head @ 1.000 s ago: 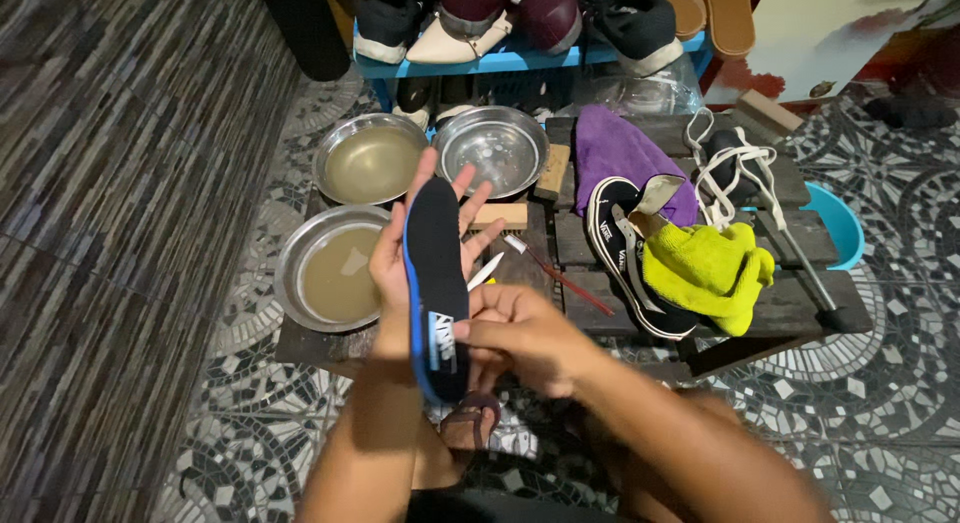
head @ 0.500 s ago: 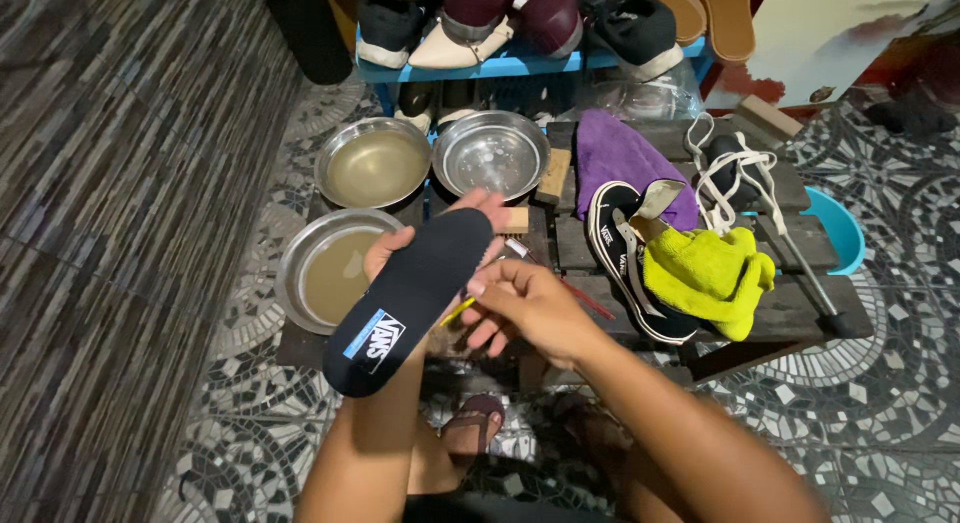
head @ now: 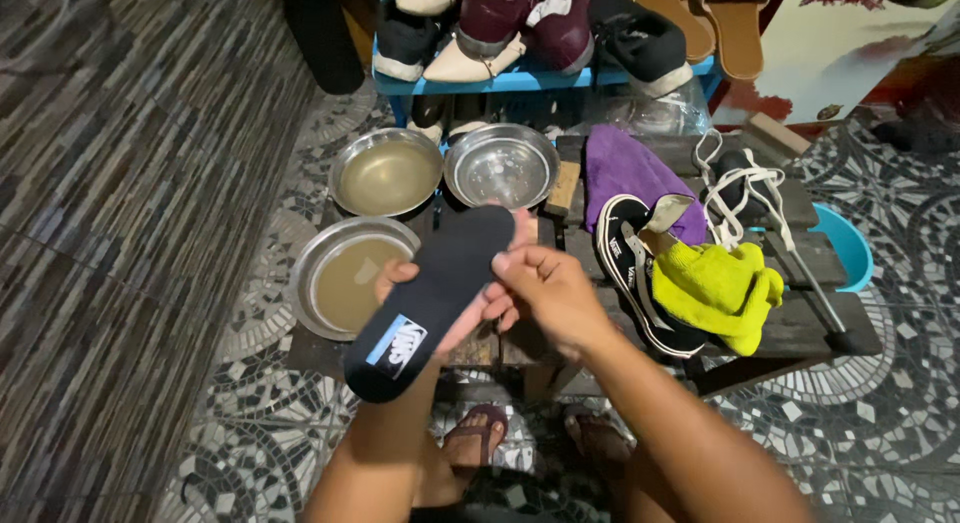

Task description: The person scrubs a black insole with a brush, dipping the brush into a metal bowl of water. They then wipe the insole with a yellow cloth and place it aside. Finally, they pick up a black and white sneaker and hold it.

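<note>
A black shoe insole with a blue and white label near its heel lies flat across my left hand, which supports it from underneath; only my thumb and fingertips show past its edges. My right hand hovers by the insole's right edge with fingers curled, and its fingertips pinch or touch that edge. Both hands are above the front of a low wooden pallet.
Three metal bowls with murky water stand on the pallet's left. On the right lie a black sneaker, yellow cloth, purple cloth, white laces and a blue tub. A blue shoe rack stands behind.
The insole went from standing upright on edge to lying flat across my left hand, label side up. My right hand moved from its lower end to its right edge.
</note>
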